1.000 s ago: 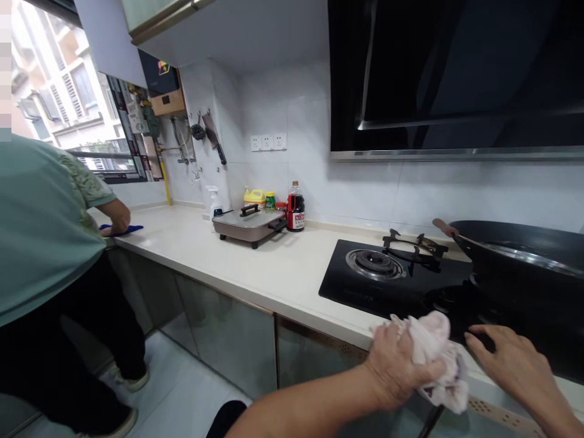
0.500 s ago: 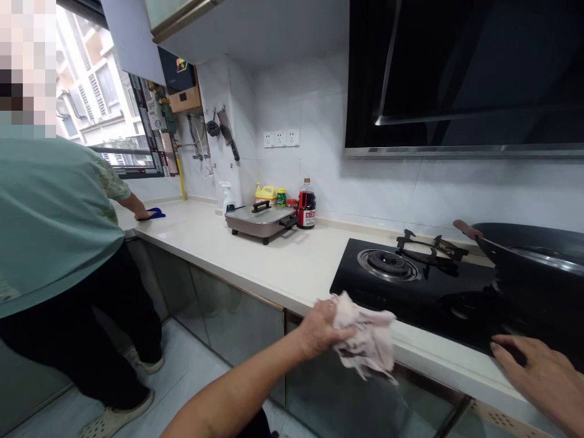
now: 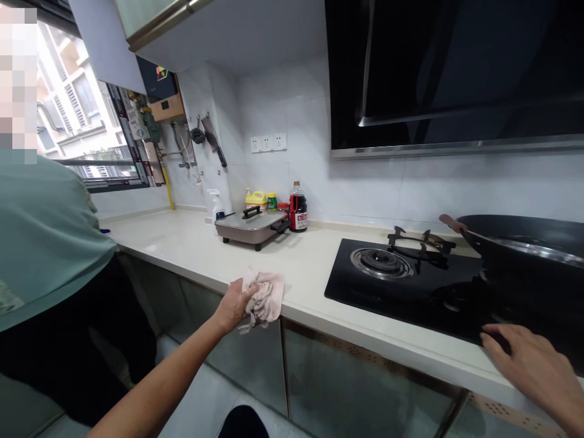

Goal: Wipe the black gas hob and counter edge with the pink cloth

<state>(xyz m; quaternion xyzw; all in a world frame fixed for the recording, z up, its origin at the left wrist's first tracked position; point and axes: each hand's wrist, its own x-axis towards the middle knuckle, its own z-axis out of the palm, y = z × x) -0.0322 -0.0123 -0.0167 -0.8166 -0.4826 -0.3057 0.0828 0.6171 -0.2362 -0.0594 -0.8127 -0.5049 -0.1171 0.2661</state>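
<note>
My left hand [image 3: 233, 307] is closed round a crumpled pale pink cloth [image 3: 269, 297]. The cloth lies over the front edge of the white countertop [image 3: 310, 267], with part of it drooping down the cabinet side. At the right, my right hand [image 3: 531, 359] rests by the front edge of the black gas cooktop [image 3: 392, 304], thumb and fingers apart, holding nothing. A large black wok [image 3: 474, 243] with a wooden handle sits on the cooktop behind that hand.
An electric pan [image 3: 249, 234] with a glass lid stands on the counter beside a soy sauce bottle [image 3: 298, 210] and spray bottle [image 3: 216, 204]. A cleaver [image 3: 212, 140] hangs on the wall. Another person [image 3: 50, 237] stands at the left. The range hood [image 3: 447, 73] overhangs the cooktop.
My left hand has moved left with the cloth, from the cooktop's front corner to the counter edge. My right hand stays by the cooktop. The view has shifted slightly, and the other person's hand is now hidden.
</note>
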